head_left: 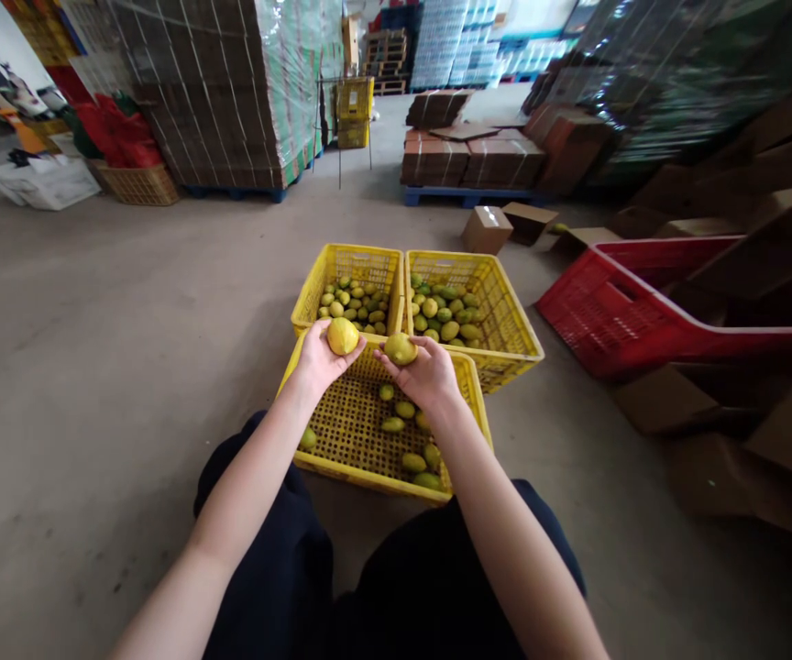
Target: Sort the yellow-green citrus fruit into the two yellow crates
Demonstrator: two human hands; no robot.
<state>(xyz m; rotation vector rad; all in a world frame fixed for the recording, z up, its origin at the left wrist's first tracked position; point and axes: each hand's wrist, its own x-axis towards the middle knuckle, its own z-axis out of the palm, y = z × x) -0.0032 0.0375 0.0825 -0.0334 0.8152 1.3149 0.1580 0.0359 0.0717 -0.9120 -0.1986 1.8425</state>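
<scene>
two yellow fruits sit in the hands, one in each, above a yellow near crate (pixel 341 420). the left hand (pixel 325 360) is turned up, its fingers curved around a bright yellow lemon-like fruit (pixel 343 336); the right hand (pixel 427 371), also turned up, holds a greener yellow fruit (pixel 400 348) resting on its fingers. the hands are close together, with a narrow space between them. several green-yellow fruits (pixel 405 410) lie in the near crate, mostly toward its right side, with one at its left edge. beyond it, side by side, stand a far left crate (pixel 313 280) and a far right crate (pixel 504 312), both yellow and each with many fruits on its bottom. a red crate (pixel 585 316) stands to the right on the concrete floor (pixel 127 302), with cardboard boxes (pixel 671 399) around it.
</scene>
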